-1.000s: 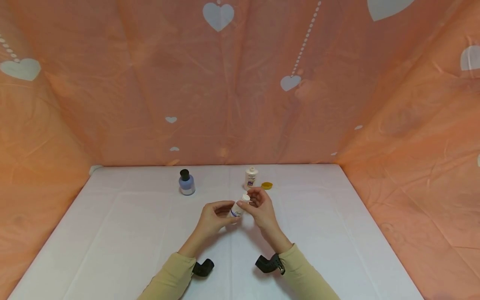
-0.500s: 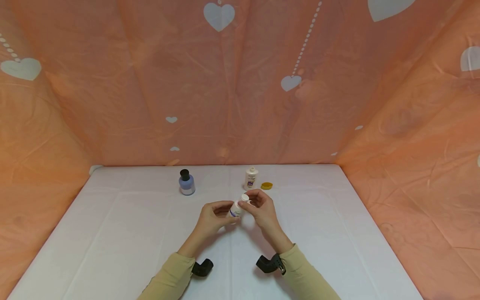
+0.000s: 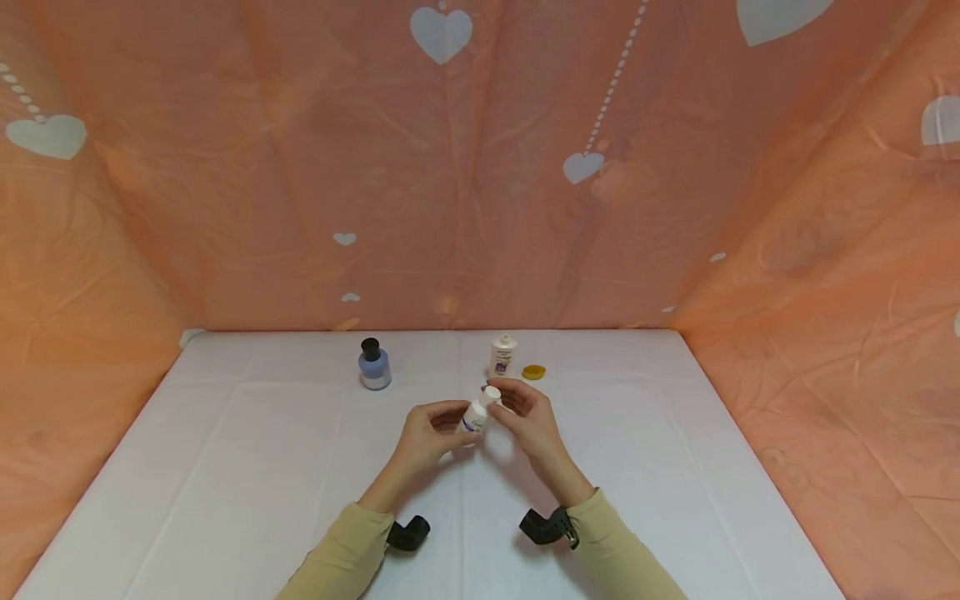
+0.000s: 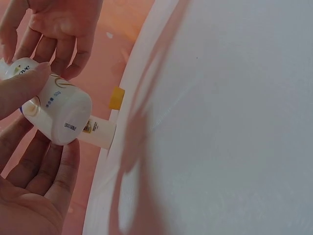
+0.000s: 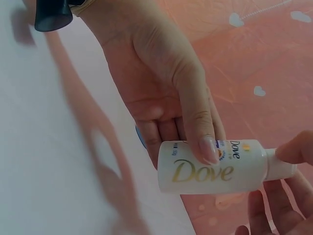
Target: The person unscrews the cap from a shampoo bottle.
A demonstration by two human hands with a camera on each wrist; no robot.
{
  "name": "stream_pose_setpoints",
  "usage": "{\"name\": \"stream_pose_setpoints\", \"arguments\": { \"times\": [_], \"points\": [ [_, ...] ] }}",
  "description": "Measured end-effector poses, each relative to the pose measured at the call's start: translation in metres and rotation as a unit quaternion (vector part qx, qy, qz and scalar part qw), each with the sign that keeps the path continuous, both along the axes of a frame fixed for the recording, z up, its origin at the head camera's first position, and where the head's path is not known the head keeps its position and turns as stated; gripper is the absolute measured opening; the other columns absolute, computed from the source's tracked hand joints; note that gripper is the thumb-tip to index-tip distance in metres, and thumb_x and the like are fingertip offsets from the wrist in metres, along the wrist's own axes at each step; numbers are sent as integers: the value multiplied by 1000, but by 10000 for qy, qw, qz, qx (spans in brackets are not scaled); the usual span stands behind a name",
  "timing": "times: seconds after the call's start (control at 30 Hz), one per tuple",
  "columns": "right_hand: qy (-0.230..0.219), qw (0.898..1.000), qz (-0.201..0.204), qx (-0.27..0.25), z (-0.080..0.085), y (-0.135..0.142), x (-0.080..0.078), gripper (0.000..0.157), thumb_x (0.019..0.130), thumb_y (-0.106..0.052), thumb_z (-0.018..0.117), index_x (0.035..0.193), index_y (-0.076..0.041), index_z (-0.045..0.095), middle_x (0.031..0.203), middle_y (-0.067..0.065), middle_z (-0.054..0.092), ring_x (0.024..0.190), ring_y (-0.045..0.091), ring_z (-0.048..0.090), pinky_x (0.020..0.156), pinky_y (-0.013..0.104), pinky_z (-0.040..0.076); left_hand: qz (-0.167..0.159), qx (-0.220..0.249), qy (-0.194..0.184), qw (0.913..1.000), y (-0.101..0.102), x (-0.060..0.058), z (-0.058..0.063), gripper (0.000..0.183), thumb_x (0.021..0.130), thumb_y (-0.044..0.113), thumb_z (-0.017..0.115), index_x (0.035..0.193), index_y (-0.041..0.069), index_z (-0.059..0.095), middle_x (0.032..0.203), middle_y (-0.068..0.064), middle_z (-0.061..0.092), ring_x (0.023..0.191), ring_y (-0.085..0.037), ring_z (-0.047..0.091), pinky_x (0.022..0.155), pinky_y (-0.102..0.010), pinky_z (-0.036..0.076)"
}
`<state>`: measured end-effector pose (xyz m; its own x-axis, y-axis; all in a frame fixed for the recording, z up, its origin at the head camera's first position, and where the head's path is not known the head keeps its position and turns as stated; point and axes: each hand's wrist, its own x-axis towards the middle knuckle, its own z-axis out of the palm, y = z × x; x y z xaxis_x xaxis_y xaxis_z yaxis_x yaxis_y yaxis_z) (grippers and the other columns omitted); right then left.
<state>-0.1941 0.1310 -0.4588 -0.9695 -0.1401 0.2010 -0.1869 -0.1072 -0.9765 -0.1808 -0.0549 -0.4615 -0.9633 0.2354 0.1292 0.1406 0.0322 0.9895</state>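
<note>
A small white Dove bottle [image 5: 210, 169] is tilted in the air above the table, near its middle. My left hand [image 3: 422, 435] grips the body, thumb on one side and fingers on the other. At the top end, my right hand [image 3: 534, 423] pinches the white cap [image 5: 281, 166] between thumb and fingers. The cap sits at the neck; whether it is loose cannot be told. In the left wrist view the bottle's base [image 4: 71, 122] faces the camera. Behind the hands a second white bottle [image 3: 502, 357] stands upright, uncapped, with a yellow cap [image 3: 533, 372] lying beside it.
A blue bottle [image 3: 374, 371] with a black cap stands at the back left of the white table [image 3: 247, 483]. Orange cloth [image 3: 465, 208] with pale hearts hangs behind and along both sides. A black wrist device [image 3: 547, 527] sits on the right forearm.
My right thumb has shifted slightly to the right on the cap, and the right wrist has moved a little right. The left hand keeps its grip on the bottle.
</note>
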Motion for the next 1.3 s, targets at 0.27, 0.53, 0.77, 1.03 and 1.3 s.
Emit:
{"name": "stream_pose_setpoints", "arguments": {
  "times": [0.27,0.53,0.77,1.03,1.3],
  "points": [
    [-5,9995,-299,122,0,-3,-3,43,83,0,72,121,10,54,115,19,59,100,21,56,90,28,45,21,-37,10,10000,-1,1,0,46,72,-4,81,115,-9,64,109,-22,66,101,-31,63,85,-36,53],
    [-331,9980,-478,266,0,-8,-1,38,78,3,76,110,4,54,99,5,59,93,20,56,80,23,48,65,-41,55,10000,1,-1,-3,45,72,-7,79,115,-10,64,108,-22,66,100,-33,63,84,-36,54],
    [-371,9977,-519,238,1,-12,0,37,78,3,77,107,2,54,95,4,59,91,21,56,78,23,48,256,57,96,9996,2,-12,-28,46,69,-6,82,113,-7,66,105,-19,68,98,-28,64,82,-32,54],
    [-201,9987,-432,165,0,-11,1,32,81,0,75,107,5,57,97,8,62,90,19,57,79,24,49,239,137,150,9995,1,-9,-27,47,70,-4,83,113,-9,65,106,-21,67,98,-32,64,83,-37,54],
    [-218,9986,-274,386,16,-8,9,36,84,5,70,117,11,60,114,22,63,105,24,58,99,44,40,376,175,78,9991,1,-9,-29,47,69,-4,83,113,-7,66,106,-19,68,97,-29,65,80,-30,55]
  ]
}}
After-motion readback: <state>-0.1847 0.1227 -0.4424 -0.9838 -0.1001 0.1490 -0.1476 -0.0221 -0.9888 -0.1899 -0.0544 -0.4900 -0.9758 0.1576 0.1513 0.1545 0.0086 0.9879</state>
